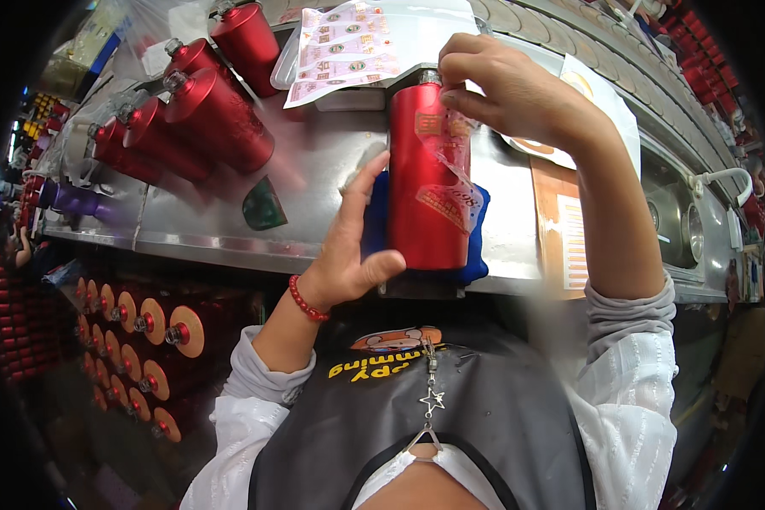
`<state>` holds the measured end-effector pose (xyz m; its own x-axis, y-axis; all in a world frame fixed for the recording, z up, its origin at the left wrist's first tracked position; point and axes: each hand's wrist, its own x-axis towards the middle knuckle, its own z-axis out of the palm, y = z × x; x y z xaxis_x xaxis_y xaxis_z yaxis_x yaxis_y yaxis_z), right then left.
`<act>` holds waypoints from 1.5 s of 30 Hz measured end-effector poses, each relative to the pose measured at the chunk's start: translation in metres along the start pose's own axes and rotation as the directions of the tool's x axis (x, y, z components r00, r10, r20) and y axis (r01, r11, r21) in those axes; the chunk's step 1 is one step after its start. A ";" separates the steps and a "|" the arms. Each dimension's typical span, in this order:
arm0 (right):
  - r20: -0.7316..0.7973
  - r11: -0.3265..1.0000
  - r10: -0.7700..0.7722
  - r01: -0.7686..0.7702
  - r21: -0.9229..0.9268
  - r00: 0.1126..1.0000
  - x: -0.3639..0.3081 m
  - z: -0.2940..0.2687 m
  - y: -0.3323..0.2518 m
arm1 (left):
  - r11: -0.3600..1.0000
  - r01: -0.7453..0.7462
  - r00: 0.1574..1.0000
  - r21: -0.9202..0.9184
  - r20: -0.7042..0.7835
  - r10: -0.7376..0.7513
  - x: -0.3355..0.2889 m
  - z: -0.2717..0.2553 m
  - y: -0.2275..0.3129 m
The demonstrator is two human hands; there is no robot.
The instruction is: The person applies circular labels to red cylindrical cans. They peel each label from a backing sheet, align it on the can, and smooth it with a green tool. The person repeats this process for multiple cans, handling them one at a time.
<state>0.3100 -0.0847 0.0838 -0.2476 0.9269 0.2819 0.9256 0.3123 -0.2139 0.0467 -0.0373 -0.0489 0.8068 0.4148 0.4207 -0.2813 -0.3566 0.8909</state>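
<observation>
A red bottle (406, 195) with a clear glass neck lies in front of me on a blue cloth (478, 259), its neck pointing away. Gold print shows on its front. Wrinkled clear transfer film (461, 183) hangs along its right side, partly off the surface. My right hand (518, 89) is closed in a pinch at the film's upper end, beside the neck; the fingertips partly hide what they grip. Against the bottle's left side, my left hand (348, 242) has its fingers stretched out and its thumb spread, touching the bottle near the fingertips.
Several red bottles (217, 119) stand at the back left of the metal table. A printed decal sheet (348, 42) lies beyond my bottle. Left of me is a dark green scrap (264, 204). A sink (676, 221) lies right; stacked bottles (153, 319) fill the lower left.
</observation>
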 end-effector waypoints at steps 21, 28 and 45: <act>-0.139 0.999 -0.016 0.022 0.046 0.990 -0.006 0.004 -0.011 | 0.832 0.081 0.962 0.549 -0.262 0.079 0.007 0.035 0.051; -0.202 1.000 0.014 -0.013 0.005 0.979 -0.001 0.033 0.002 | 0.841 0.109 0.968 0.531 -0.248 0.031 0.007 0.027 0.047; -0.421 0.939 0.339 -0.275 0.205 0.842 -0.048 0.069 -0.047 | 0.962 0.222 0.901 -0.160 -0.345 -0.265 0.099 0.004 -0.019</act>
<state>0.2589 -0.1298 0.0156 0.2255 0.7982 0.5585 0.8790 0.0806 -0.4700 0.1340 0.0068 -0.0254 0.6219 0.7566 0.2020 -0.1747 -0.1174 0.9776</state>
